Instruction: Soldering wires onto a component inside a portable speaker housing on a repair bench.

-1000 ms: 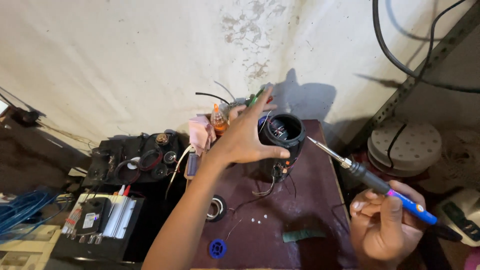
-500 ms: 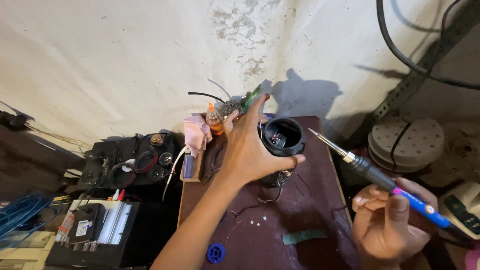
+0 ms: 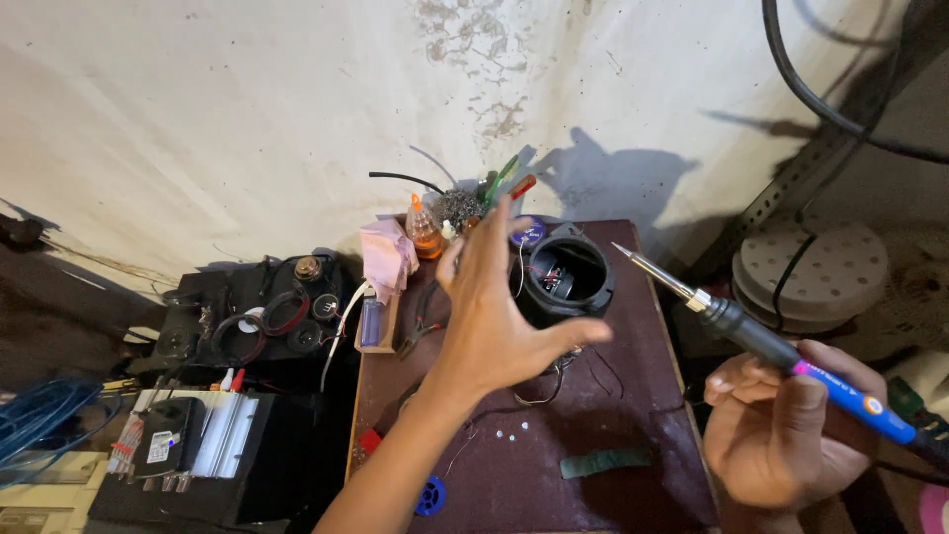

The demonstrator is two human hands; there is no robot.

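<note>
A black round speaker-like housing (image 3: pixel 568 279) with wires trailing from it stands on the dark maroon table (image 3: pixel 643 396). My left hand (image 3: pixel 489 321) is right beside it on its left, fingers spread upward and thumb stretched out under its front rim, holding nothing. My right hand (image 3: pixel 781 435) at the lower right grips a soldering iron (image 3: pixel 761 341) with a blue handle. Its metal tip points up and left, just short of the housing's right edge.
At the table's back stand an orange bottle (image 3: pixel 425 229), a pink cloth (image 3: pixel 388 255) and a wire-wool tip cleaner with tools (image 3: pixel 465 206). A blue spool (image 3: pixel 431 495) and green strip (image 3: pixel 603 462) lie near the front. Black electronics (image 3: pixel 257 316) sit left, perforated discs (image 3: pixel 811 272) right.
My left hand has let go of the black housing and spread its fingers. The soldering iron has shifted slightly nearer the housing.
</note>
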